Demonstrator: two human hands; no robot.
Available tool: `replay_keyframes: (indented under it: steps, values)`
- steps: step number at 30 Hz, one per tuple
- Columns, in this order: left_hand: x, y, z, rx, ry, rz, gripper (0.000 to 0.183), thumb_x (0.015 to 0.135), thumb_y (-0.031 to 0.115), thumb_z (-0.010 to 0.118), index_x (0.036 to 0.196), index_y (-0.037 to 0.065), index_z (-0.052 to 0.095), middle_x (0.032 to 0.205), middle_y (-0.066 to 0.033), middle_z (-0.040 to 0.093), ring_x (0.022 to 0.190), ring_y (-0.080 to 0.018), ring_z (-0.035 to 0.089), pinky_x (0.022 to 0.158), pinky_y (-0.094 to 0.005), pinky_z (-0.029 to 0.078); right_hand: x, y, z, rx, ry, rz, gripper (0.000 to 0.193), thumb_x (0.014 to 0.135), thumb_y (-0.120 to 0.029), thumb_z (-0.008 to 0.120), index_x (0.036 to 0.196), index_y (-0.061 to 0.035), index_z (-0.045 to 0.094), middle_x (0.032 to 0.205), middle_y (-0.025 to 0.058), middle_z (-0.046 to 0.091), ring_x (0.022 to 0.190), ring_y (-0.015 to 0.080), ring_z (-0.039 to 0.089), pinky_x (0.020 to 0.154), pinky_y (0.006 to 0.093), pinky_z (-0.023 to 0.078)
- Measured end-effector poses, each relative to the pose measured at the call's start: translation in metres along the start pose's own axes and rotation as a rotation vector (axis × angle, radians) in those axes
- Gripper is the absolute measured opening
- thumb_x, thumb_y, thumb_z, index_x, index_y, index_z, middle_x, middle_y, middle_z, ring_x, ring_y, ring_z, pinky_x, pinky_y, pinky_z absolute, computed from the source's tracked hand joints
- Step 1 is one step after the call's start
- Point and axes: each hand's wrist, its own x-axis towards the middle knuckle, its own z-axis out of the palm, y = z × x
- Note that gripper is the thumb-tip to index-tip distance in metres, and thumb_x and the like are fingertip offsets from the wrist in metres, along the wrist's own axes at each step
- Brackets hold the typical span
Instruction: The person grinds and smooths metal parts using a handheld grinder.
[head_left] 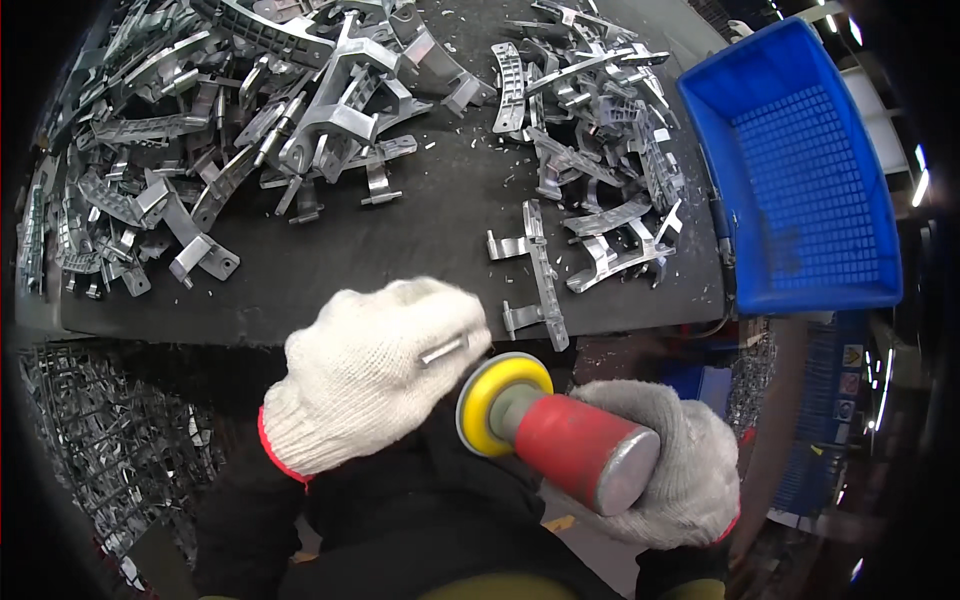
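My left hand (385,370), in a white knit glove with a red cuff, is closed on a small cast-metal bracket (444,350). Only a short bright bar of that bracket shows between the fingers; the glove hides the rest. In a greyer glove, my right hand (690,465) wraps around the red body of a handheld disc sander (575,445). The sander's yellow backing pad and thin disc face the left hand, close beside its fingertips. Whether the disc touches the bracket is hidden. Both hands are just off the table's near edge.
The dark table (400,245) carries a large heap of cast-metal brackets (200,130) at left and a smaller pile (610,130) at right. One bracket (540,275) lies near the front edge. A blue plastic crate (810,170) stands at right. More metal parts (130,460) fill the lower left.
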Motion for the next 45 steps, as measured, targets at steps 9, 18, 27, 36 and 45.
replay_keyframes:
  steps: [9, 18, 27, 36, 45]
  values:
    - [-0.001, -0.025, -0.022, -0.887, 0.157, -0.246, 0.042, 0.104, 0.024, 0.063, 0.138, 0.002, 0.052, 0.097, -0.0096, 0.066, 0.091, -0.0215, 0.070, 0.080, -0.0344, 0.061, -0.039, 0.014, 0.033, -0.004, 0.169, 0.200, 0.068, 0.069, -0.037, 0.094, 0.119, -0.0082, 0.059, 0.091, 0.0071, 0.076, 0.078, 0.0286, 0.076, 0.070, 0.0413, 0.062]
    - [-0.012, -0.005, 0.012, -1.386, 0.436, -0.875, 0.033, 0.102, 0.038, 0.061, 0.102, 0.005, 0.064, 0.072, -0.0024, 0.064, 0.039, -0.0127, 0.051, 0.032, -0.0232, 0.038, -0.035, 0.029, 0.068, 0.439, 0.454, 0.055, 0.070, 0.065, -0.017, 0.094, 0.124, -0.0011, 0.058, 0.110, 0.0123, 0.072, 0.097, 0.0226, 0.072, 0.086, 0.0373, 0.058]
    - [-0.003, -0.006, 0.026, -1.372, 0.540, -0.882, 0.028, 0.100, 0.034, 0.063, 0.100, 0.007, 0.064, 0.071, 0.0001, 0.063, 0.044, -0.0088, 0.052, 0.034, -0.0213, 0.038, -0.019, 0.031, 0.054, 0.377, 0.239, 0.109, 0.061, 0.066, -0.036, 0.094, 0.114, -0.0082, 0.069, 0.101, 0.0094, 0.074, 0.089, 0.0289, 0.074, 0.081, 0.0384, 0.059]
    - [0.063, 0.008, -0.156, -1.693, 0.216, -0.314, 0.031, 0.106, 0.028, 0.056, 0.112, -0.002, 0.061, 0.093, -0.0134, 0.067, 0.068, -0.0210, 0.069, 0.047, -0.0214, 0.056, -0.044, 0.055, 0.077, 0.287, 0.538, 0.241, 0.069, 0.063, -0.019, 0.095, 0.123, -0.0080, 0.061, 0.109, 0.0106, 0.073, 0.096, 0.0244, 0.073, 0.085, 0.0381, 0.059]
    - [0.102, -0.012, 0.029, 0.242, 0.033, 0.214, 0.028, 0.099, 0.031, 0.061, 0.103, 0.006, 0.072, 0.088, -0.0137, 0.071, 0.084, -0.0283, 0.068, 0.077, -0.0313, 0.051, -0.072, 0.067, 0.098, 0.337, 0.608, 0.632, 0.069, 0.067, -0.022, 0.094, 0.124, -0.0073, 0.058, 0.100, 0.0105, 0.075, 0.089, 0.0242, 0.075, 0.080, 0.0368, 0.060]
